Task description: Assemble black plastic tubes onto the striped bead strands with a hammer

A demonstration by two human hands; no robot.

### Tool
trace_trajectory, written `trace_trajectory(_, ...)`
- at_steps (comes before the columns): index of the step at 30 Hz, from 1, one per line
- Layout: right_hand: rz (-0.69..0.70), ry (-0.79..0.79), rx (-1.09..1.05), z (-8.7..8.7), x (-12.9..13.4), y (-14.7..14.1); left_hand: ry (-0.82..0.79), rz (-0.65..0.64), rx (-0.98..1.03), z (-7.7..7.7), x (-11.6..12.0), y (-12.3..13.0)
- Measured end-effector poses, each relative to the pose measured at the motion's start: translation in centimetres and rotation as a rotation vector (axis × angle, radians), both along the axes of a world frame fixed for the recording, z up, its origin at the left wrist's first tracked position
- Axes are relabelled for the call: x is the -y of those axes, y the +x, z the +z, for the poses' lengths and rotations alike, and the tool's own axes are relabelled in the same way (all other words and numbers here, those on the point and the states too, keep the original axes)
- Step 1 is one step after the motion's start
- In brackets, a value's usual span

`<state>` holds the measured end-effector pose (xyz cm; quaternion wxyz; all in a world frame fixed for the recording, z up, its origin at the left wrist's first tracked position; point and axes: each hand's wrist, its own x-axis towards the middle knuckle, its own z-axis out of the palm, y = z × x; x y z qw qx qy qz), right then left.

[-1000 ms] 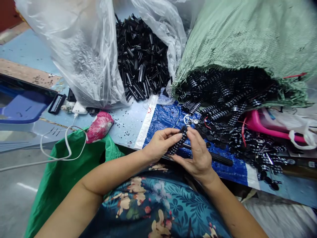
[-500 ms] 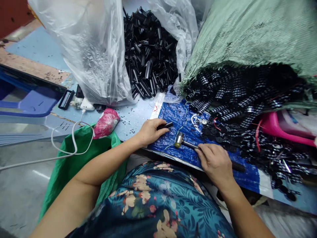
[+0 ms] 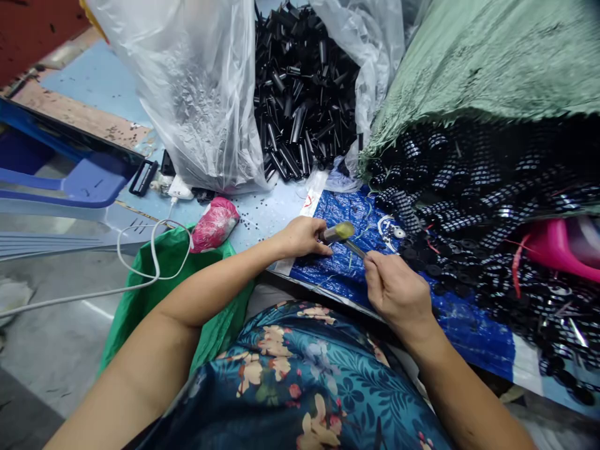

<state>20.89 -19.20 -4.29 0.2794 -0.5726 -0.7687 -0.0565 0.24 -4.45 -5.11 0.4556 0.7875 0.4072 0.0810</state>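
My left hand rests on the blue plastic sheet with thumb and fingers closed. In the earlier frame it gripped a short black tube; now the hammer head covers that spot, so little of the tube shows. My right hand is wrapped round the handle of a small hammer with a metal head and a yellowish face. The hammer head is right at the fingertips of my left hand; contact cannot be made out.
A clear plastic bag stands beside a heap of black tubes. Right of it, a green woven sack spills black-and-white checkered pieces. A pink wrapped bundle, white cable and green bag lie left.
My right hand has lifted the hammer and swung its head up and left to my left fingertips. The left hand stays closed. The whole view has shifted slightly.
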Motion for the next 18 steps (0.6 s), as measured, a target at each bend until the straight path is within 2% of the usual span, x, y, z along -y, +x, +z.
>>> trace_trajectory(3, 0.140, 0.095, -0.065, 0.2, 0.4, -0.9, -0.034, -0.045, -0.013, -0.1, -0.7, 0.3)
trace_trajectory(5, 0.208, 0.032, 0.016, 0.0, 0.6, -1.7, -0.043, -0.053, -0.036, -0.3, -0.9, 0.8)
trace_trajectory(7, 0.220, -0.036, 0.085, -0.4, 0.7, -2.1, -0.015, -0.046, -0.071, -0.2, -0.9, 1.3)
trace_trajectory(10, 0.209, -0.025, 0.019, -0.9, 1.2, -1.2, 0.053, -0.027, -0.076, 1.7, -0.5, 0.4)
trace_trajectory(13, 0.154, -0.001, -0.039, -1.4, 2.5, 1.2, 0.036, -0.132, -0.031, 5.5, 0.4, -4.7)
trace_trajectory(14, 0.116, -0.004, -0.019, -1.7, 3.1, 2.0, -0.010, -0.223, -0.067, 6.8, 0.7, -7.2)
trace_trajectory(15, 0.074, -0.012, 0.016, -1.9, 3.6, 2.7, -0.085, -0.345, -0.166, 8.0, 1.0, -9.8)
trace_trajectory(16, 0.037, -0.030, 0.056, -2.1, 4.0, 3.3, -0.123, -0.410, -0.276, 8.9, 1.3, -12.4)
trace_trajectory(18, -0.005, -0.077, 0.119, -2.5, 4.4, 4.0, -0.044, -0.366, -0.426, 10.0, 1.9, -16.5)
